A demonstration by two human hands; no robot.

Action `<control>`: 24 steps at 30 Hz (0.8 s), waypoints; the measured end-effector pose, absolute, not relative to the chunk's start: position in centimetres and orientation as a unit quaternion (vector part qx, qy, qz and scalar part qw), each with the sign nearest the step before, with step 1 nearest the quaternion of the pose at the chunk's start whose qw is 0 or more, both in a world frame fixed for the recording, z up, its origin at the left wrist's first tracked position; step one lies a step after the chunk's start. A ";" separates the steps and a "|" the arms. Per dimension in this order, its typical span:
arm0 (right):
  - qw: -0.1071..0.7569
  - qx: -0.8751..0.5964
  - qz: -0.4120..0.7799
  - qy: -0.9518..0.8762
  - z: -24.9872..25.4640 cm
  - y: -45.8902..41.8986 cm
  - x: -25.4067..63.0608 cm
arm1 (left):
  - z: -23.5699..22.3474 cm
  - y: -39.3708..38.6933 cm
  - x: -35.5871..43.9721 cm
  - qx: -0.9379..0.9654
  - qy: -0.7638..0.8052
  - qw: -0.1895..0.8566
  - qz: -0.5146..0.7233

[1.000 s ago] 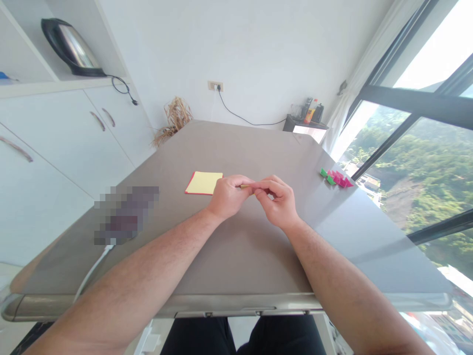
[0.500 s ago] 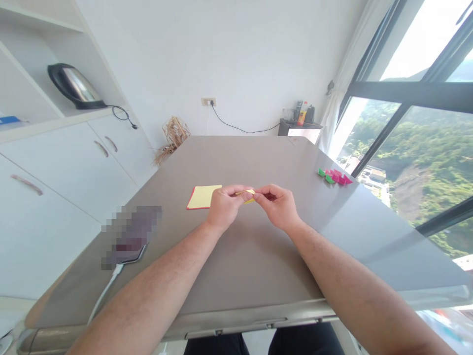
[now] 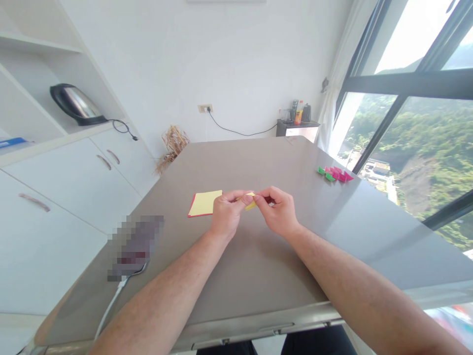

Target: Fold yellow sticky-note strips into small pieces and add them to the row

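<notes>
Over the middle of the table, my left hand (image 3: pixel 228 212) and my right hand (image 3: pixel 276 208) meet fingertip to fingertip. Both pinch a small folded piece of yellow paper (image 3: pixel 251 203), which my fingers largely cover. Just left of my left hand lies a pad of pale yellow paper (image 3: pixel 204 203) with red along its edges; the hand hides its right side. Farther off, near the window side of the table, several small folded paper pieces, pink (image 3: pixel 338 173) and green (image 3: pixel 329 176), sit in a cluster.
A blurred-out device (image 3: pixel 136 246) with a white cable (image 3: pixel 111 308) lies on the grey table (image 3: pixel 236 158) at left. Beyond the table are a small cabinet (image 3: pixel 297 129) with bottles and a bundle of dried stalks (image 3: pixel 173 144). A kettle (image 3: pixel 77 104) stands on the left shelf.
The view has tilted and shifted slightly. The yellow paper is turned a little between my fingertips, showing more of its lower part. Both hands keep their pinch.
</notes>
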State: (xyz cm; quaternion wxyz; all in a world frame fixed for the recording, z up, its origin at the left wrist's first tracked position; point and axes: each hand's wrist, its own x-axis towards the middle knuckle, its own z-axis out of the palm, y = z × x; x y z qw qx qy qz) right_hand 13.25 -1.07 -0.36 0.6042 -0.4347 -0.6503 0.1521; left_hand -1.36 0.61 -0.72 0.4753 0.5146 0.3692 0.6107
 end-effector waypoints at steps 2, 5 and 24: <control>0.605 -0.429 0.164 -0.651 -0.4 -1.1 13.2 | -0.6 0.6 -1.4 0.511 0.366 0.482 0.611; 0.600 -0.426 0.185 -0.651 -0.4 -1.1 13.2 | -0.5 0.6 -1.4 0.496 0.361 0.497 0.614; 0.613 -0.415 0.390 -0.547 -0.2 -0.9 12.8 | -0.4 0.3 -1.1 0.487 0.334 0.531 0.608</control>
